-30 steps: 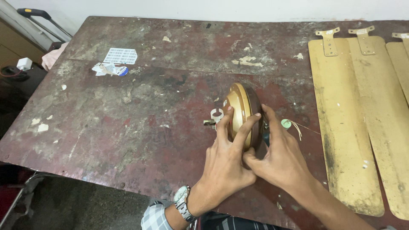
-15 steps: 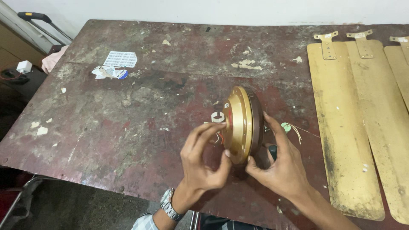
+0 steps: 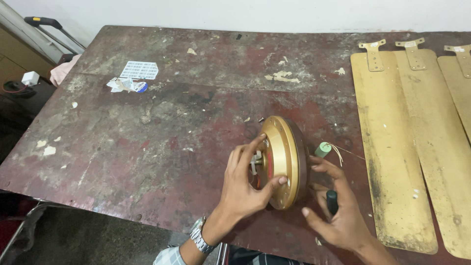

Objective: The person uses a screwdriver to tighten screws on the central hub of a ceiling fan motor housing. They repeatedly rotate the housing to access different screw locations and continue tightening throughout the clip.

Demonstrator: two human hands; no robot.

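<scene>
Round gold-painted metal fan motor housing with a dark brown rim [image 3: 284,162] stands on edge on the worn red-brown workbench [image 3: 162,127].

Left hand [image 3: 243,184]: fingers spread over the gold face, thumb on the lower rim, fingertips at the central shaft stub; not clamped, bracing.

Right hand [image 3: 338,216]: behind the housing, fingers loosely curled, a black tool handle [image 3: 332,201] lying in the palm; index finger touches the back rim. A firm grip on the handle cannot be told.

Small green cylindrical capacitor with thin wire leads [image 3: 323,149] sits just beyond the right fingertips.

Three gold fan blades [image 3: 392,147] lie well right of the fingers.

Judgement: work appears to be at the shaft side of the motor. Next move calls for keeping the housing steady on edge.
</scene>
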